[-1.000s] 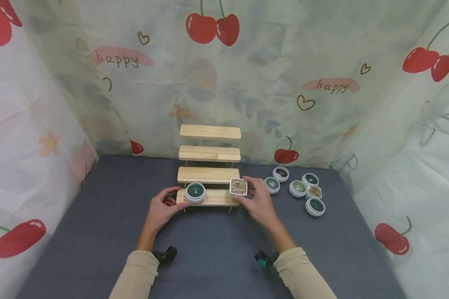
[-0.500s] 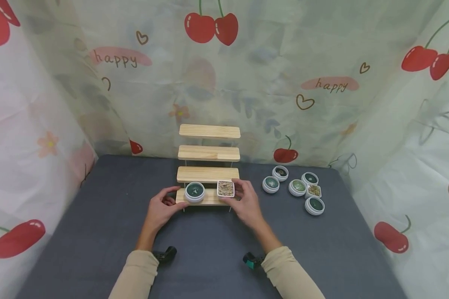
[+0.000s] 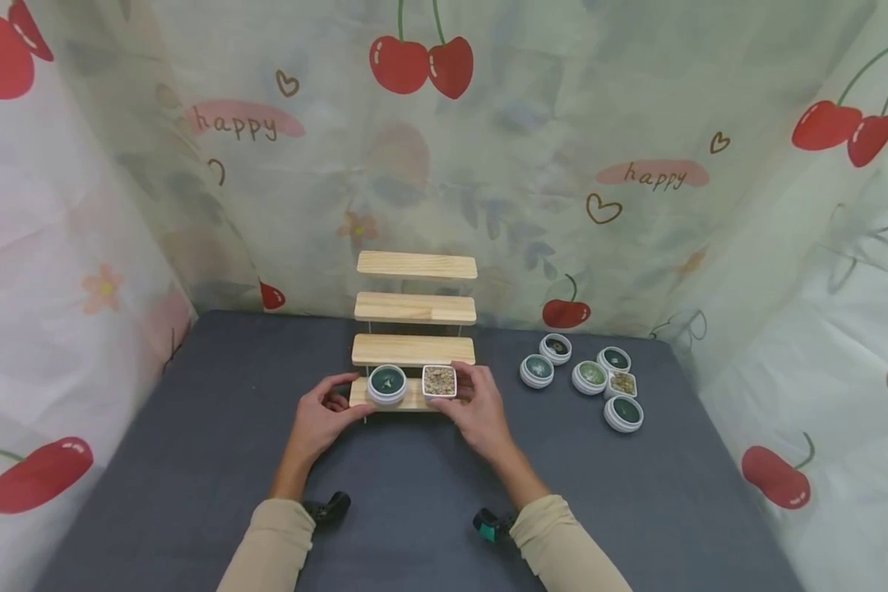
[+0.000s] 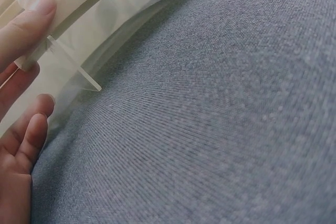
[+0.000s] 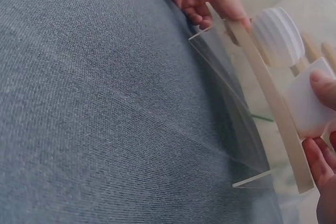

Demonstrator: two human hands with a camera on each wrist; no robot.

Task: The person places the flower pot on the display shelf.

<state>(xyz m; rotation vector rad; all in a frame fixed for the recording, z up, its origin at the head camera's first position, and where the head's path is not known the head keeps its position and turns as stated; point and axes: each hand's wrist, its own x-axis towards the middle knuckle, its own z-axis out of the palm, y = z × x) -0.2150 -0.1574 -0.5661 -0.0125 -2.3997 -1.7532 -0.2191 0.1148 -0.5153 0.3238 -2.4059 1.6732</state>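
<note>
Right hand: we see the right hand [image 3: 481, 411] pinching the square pot [image 3: 440, 381], thumb at its front and fingers behind.
Left hand: we see the left hand [image 3: 324, 415] gripping the left end of the lowest shelf [image 3: 414, 395], its thumb close by the round pot [image 3: 387, 385]; whether thumb and pot touch, we cannot tell.
Just changed: compared with a second ago, the square pot sits further left, away from the shelf's right end and nearer the round pot, while the left hand keeps its place.
What it means: we judge the placing nearly done, with the shelf steadied and the grip on the square pot not yet released.
Square pot: white and upright, with a speckled brown, grainy top; it appears to rest on the lowest shelf, a narrow gap from the round pot.
Round pot: white, with ridged sides and a dark green top bearing a paler mark.
Upper shelves: three more pale wooden boards [image 3: 414, 351] rise behind in steps.
Off to the right: five round pots [image 3: 589, 377] and another square one [image 3: 622, 384] stand on the dark grey cloth [image 3: 400, 518].
</note>
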